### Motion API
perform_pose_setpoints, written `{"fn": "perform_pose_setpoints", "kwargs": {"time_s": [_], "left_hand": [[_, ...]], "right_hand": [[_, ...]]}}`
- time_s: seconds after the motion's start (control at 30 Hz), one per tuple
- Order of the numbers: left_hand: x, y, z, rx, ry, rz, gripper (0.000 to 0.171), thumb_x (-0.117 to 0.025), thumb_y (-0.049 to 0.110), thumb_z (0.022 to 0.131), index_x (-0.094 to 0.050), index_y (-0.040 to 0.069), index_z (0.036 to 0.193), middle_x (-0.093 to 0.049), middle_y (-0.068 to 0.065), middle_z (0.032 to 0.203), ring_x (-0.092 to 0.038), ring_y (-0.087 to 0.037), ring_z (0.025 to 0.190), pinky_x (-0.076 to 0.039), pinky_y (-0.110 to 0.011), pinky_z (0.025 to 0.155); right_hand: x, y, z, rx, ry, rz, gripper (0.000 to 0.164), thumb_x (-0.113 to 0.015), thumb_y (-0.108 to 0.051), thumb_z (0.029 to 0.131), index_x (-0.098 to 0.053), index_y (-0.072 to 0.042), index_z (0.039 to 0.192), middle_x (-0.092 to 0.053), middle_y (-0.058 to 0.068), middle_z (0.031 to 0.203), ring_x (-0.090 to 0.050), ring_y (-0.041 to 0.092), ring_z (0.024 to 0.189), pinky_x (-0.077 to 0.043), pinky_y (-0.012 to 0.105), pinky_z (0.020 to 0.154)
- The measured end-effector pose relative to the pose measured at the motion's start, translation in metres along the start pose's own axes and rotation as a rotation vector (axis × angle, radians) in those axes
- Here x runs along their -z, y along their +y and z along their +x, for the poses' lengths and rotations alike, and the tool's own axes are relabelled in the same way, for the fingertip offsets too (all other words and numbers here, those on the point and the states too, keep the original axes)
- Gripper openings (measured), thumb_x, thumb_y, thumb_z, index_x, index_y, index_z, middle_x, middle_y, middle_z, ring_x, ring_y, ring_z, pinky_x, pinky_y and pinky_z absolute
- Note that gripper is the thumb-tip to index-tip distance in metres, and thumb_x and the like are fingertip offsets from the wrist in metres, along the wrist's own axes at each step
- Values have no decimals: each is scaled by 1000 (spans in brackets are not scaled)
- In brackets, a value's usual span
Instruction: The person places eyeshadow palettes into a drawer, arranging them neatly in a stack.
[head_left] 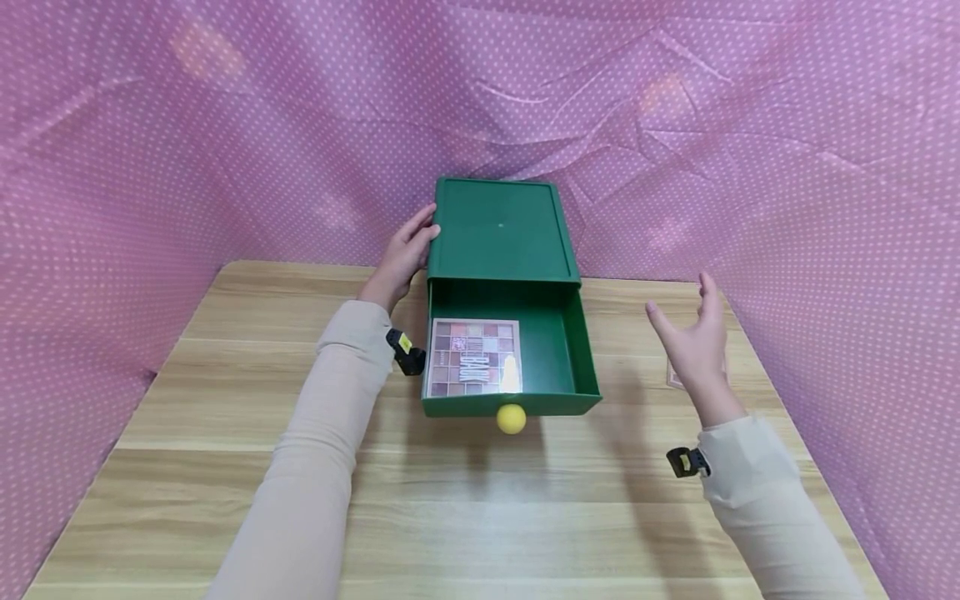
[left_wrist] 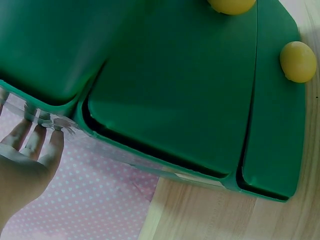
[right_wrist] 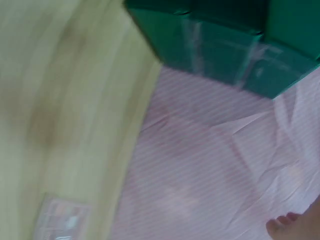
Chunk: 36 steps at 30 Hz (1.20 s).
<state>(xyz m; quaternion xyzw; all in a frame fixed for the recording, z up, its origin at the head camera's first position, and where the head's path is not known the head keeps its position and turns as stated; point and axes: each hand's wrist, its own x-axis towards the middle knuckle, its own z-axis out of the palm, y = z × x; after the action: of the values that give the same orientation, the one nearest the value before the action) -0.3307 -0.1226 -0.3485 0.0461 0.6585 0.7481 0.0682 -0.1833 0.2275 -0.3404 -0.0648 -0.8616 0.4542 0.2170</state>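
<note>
A green drawer cabinet [head_left: 498,229] stands at the back of the table, its top drawer [head_left: 551,354] pulled out by a round yellow knob [head_left: 512,419]. Inside the drawer, against its left wall, lies an eyeshadow palette [head_left: 474,358] with a shiny lid. My left hand [head_left: 401,258] rests on the cabinet's left side; in the left wrist view its extended fingers [left_wrist: 54,147] touch the taped side. To the right of the cabinet my right hand [head_left: 697,346] is raised, thumb and fingers spread, holding nothing. A second palette [right_wrist: 62,220] lies on the table, partly hidden behind that hand in the head view.
Below the open drawer, the left wrist view shows closed drawer fronts with yellow knobs [left_wrist: 298,62]. Pink dotted cloth [head_left: 300,125] hangs around the back and sides of the wooden table [head_left: 225,400].
</note>
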Motion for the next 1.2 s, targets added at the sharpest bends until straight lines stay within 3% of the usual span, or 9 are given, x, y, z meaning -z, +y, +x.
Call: {"fn": "perform_pose_setpoints", "kwargs": {"time_s": [0.3,0.7,1.2], "left_hand": [[1,1,0,-1,-3,-1,44,-48,25,89,-37,26,132,-33,4,132,-46,-19,105,-41,-32,78],[0,2,2,-4,-2,4,44,-47,24,90,-36,24,132,-33,4,133,-48,-20,101,-43,-27,71],[1,3,2,27,-2,16,44,-48,26,89,-36,28,132,-31,5,134,-46,-20,106,-40,-34,80]], "right_hand": [[6,36,-3,-208,94,-74,88,-61,-38,77,-5,-12,139,-8,8,141,-6,20,127,-7,35,100],[12,85,-10,-267,161,-266,92,-65,-36,73,-6,-8,138,-10,13,140,-8,26,126,-9,40,100],[15,128,-16,-458,77,-450,102,-60,-50,73,0,5,135,-5,30,135,-3,40,124,-1,46,99]]}}
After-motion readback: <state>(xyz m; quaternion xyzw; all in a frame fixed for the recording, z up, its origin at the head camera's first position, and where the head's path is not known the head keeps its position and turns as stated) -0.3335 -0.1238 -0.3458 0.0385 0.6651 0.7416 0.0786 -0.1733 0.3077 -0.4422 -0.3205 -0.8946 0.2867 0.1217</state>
